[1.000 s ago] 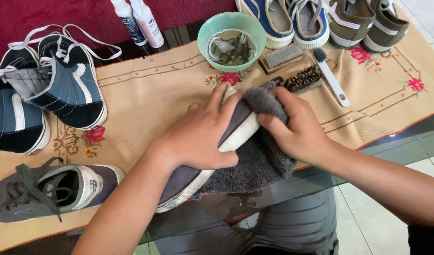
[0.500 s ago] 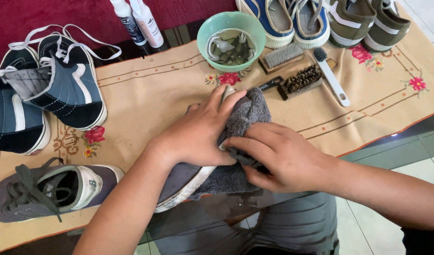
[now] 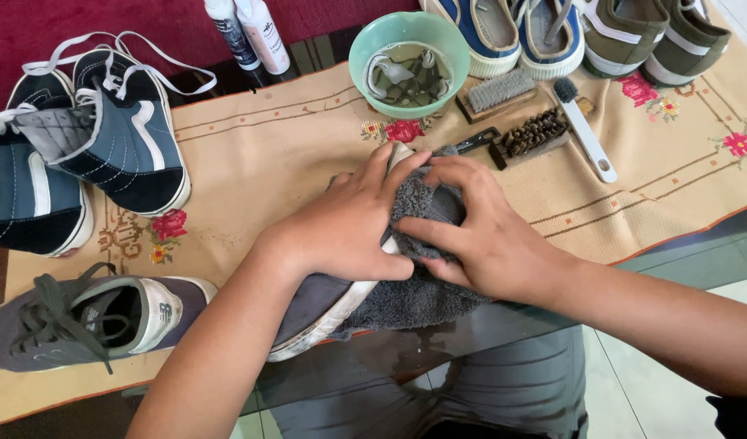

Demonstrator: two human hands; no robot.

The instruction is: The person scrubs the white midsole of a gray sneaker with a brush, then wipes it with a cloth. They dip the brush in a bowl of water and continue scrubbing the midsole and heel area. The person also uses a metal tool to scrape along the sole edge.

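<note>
We record: glass-topped bench under a tan embroidered runner; dark red surface at upper left; pale tiled floor at lower right; even daylight.

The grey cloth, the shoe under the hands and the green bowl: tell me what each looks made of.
Grey cloth: looks like terry or microfibre, from its fuzzy, matte nap; the right hand presses it on the shoe.
Grey shoe, gripped by the left hand: matte upper, probably suede or canvas; smooth white sole edge, likely rubber.
Green bowl: smooth, slightly glossy, probably plastic.
</note>
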